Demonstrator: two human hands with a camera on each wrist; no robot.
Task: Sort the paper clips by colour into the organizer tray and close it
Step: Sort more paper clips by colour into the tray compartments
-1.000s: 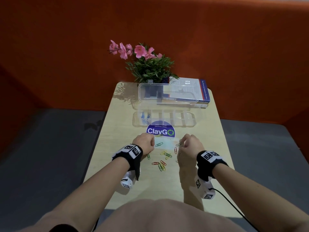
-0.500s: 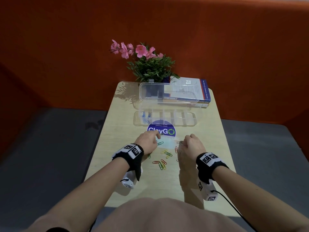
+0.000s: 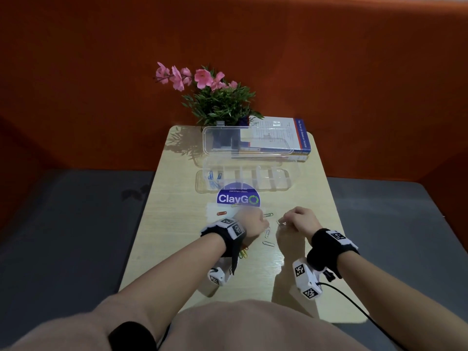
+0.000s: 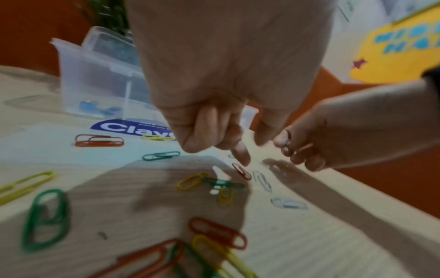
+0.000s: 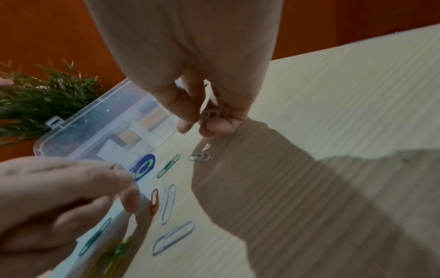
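Note:
The clear organizer tray [image 3: 278, 184] lies open past the ClayGO sticker, its lid [image 3: 228, 140] standing up behind it. Blue clips [image 3: 214, 179] sit in its leftmost compartment. Coloured paper clips lie loose on the table around both hands. My left hand [image 3: 253, 220] hovers low over them. One fingertip [image 4: 240, 158] touches a red clip [image 4: 241, 170], the thumb is apart from it and the other fingers are curled. My right hand [image 3: 285, 221] pinches a pale paper clip [image 5: 209, 114] just above the table. Two white clips [image 4: 289, 203] lie between the hands.
A potted plant with pink flowers [image 3: 217, 102] and a book [image 3: 291, 138] stand behind the lid at the table's far end. An orange clip [image 3: 222, 213] and a green clip [image 3: 268, 215] lie near the sticker [image 3: 238, 198]. The narrow table [image 3: 177, 236] drops off on both sides.
My left hand has moved right, from the sticker's edge to the clips between the hands, uncovering the orange clip. The right hand has barely moved and keeps its pinch.

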